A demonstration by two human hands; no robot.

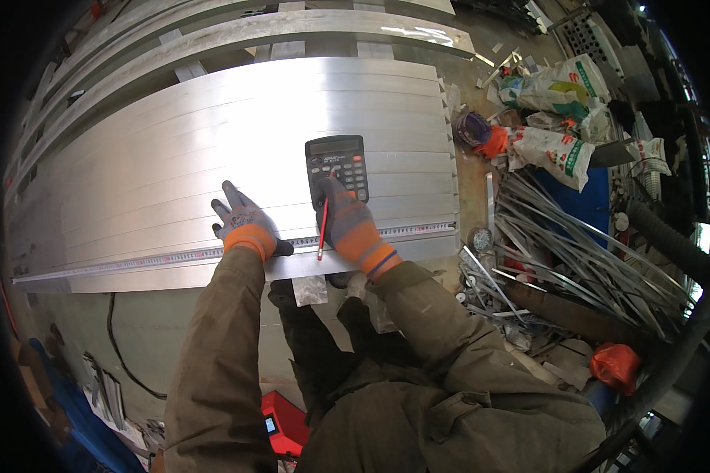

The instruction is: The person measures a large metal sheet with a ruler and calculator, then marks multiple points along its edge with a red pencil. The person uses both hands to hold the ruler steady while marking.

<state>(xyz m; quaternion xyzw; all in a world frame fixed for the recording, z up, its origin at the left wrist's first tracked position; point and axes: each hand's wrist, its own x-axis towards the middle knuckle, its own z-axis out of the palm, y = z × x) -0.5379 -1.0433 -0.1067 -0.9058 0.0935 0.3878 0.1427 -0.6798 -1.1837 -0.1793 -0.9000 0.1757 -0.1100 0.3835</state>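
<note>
Tape measure (418, 230) laid out over metal strips (166, 173), run past both wrists; calculator (337, 148) seemingly being keyed under right hand (349, 222); no pencil marks made out. Red pencil (322, 232) gripped in curled right hand. Left hand (247, 222) spread on strips, nothing grasped. Beams (237, 39) laid beyond hands; offcuts (580, 244), sacks (552, 154) heaped rightward.

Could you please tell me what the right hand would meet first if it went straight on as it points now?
The right hand would likely meet the black calculator first, though whether the two are touching is unclear.
</note>
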